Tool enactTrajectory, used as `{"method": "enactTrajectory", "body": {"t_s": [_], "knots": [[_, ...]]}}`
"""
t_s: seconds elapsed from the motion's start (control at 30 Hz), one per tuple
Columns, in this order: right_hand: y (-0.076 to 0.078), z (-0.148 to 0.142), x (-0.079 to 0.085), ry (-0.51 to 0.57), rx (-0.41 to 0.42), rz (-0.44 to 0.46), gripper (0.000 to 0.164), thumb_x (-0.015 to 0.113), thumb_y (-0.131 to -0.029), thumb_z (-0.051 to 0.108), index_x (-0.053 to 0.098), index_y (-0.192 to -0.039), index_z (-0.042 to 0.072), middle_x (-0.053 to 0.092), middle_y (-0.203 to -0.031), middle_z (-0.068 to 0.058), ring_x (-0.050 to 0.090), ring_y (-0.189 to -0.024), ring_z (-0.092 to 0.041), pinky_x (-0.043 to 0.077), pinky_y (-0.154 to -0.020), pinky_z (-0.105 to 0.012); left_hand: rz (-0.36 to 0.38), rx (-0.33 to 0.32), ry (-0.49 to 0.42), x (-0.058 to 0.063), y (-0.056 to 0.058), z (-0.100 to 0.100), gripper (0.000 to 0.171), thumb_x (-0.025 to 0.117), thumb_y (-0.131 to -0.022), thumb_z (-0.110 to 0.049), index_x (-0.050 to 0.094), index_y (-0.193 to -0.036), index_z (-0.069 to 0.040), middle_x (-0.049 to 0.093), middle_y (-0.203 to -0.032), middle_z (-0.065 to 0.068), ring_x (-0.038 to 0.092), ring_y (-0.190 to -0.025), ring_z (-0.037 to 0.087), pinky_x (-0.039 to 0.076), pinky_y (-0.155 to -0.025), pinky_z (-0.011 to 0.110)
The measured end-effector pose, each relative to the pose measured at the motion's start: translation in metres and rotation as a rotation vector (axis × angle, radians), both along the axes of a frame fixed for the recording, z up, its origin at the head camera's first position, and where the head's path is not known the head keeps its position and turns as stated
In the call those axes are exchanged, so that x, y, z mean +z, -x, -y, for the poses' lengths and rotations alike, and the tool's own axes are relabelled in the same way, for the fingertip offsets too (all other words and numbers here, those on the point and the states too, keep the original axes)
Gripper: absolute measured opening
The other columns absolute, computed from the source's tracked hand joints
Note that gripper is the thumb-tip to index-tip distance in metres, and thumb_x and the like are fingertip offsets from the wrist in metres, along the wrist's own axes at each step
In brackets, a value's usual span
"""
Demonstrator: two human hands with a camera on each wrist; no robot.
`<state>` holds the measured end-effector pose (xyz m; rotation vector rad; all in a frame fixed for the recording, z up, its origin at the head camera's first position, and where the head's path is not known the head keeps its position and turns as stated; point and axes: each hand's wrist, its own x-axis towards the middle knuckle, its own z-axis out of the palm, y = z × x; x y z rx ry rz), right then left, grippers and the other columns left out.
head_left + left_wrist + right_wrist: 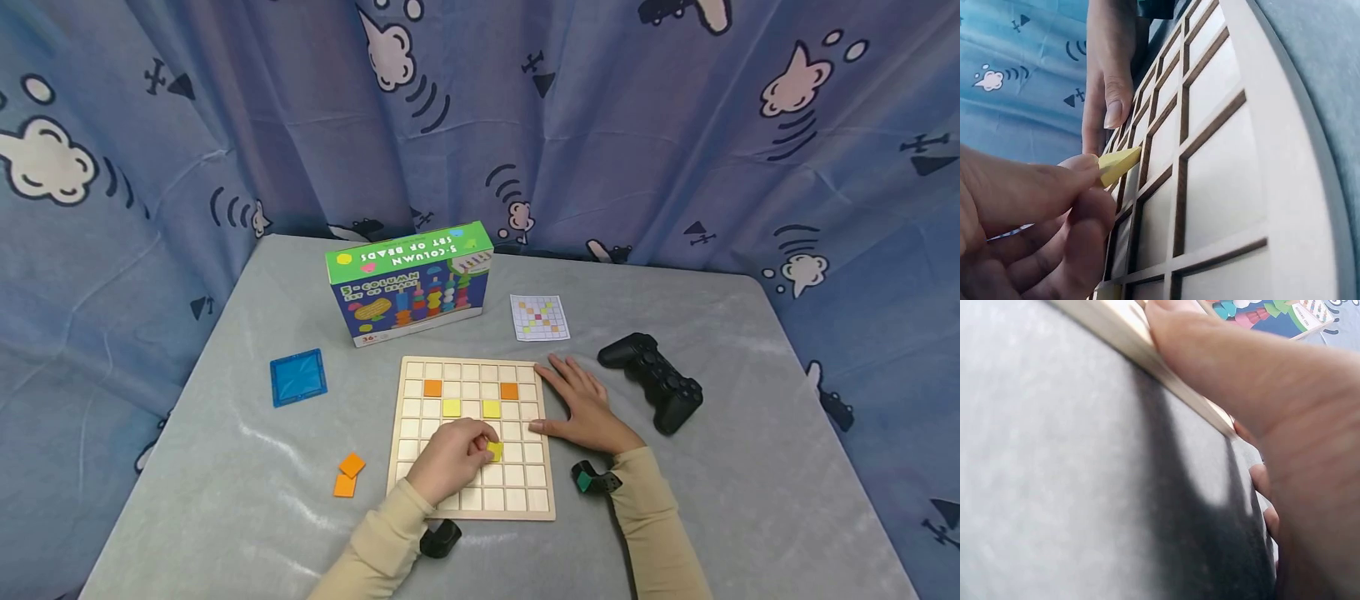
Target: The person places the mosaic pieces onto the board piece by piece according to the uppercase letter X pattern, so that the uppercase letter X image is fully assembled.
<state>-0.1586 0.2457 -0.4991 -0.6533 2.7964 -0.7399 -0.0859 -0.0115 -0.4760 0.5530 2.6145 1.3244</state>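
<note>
Near the tabletop's (772, 500) far edge, a box (411, 287) read "5-COLUMN SET OF BEADS" on its blue front and green top (upside down there), with "36+" at the front's lower left corner.

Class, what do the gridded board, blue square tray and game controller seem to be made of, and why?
Gridded board: probably smooth, pale wood; the slats' sides look browned, as cut wood can. Blue square tray: likely glossy plastic, from its even colour and faint sheen. Game controller: seemingly black plastic, given its moulded grips; finish hard to tell.
</note>
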Motion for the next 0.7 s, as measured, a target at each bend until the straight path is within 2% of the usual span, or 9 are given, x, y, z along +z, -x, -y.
{"method": "enactTrajectory", "body": {"t_s": [0.3,0.7], "knots": [[-0.0016,0.0004,0.0025,0.002,-0.001,0.007,0.09,0.071,-0.078,0.056,0.03,-0.151,0.024,0.018,-0.159,-0.011,0.007,-0.145,-0.038,0.006,-0.107,-0.064,-0.129,0.023,0.107,0.0033,-0.006,-0.0039,0.014,0.076,-0.081,-0.007,0.069,-0.092,-0.007,0.055,-0.076,-0.002,0.046,-0.067,0.005,0.042,-0.063,0.019],[-0.0008,-0.0003,0.0016,0.011,0.0,0.015,0.09,0.071,-0.078,0.056,0.029,-0.151,0.026,0.017,-0.159,-0.01,0.006,-0.146,-0.038,0.006,-0.106,-0.064,-0.151,0.04,0.162,-0.0007,-0.007,-0.0047,0.021,0.079,-0.078,-0.012,0.07,-0.097,-0.01,0.06,-0.085,-0.002,0.051,-0.072,0.006,0.046,-0.065,0.02]]}}
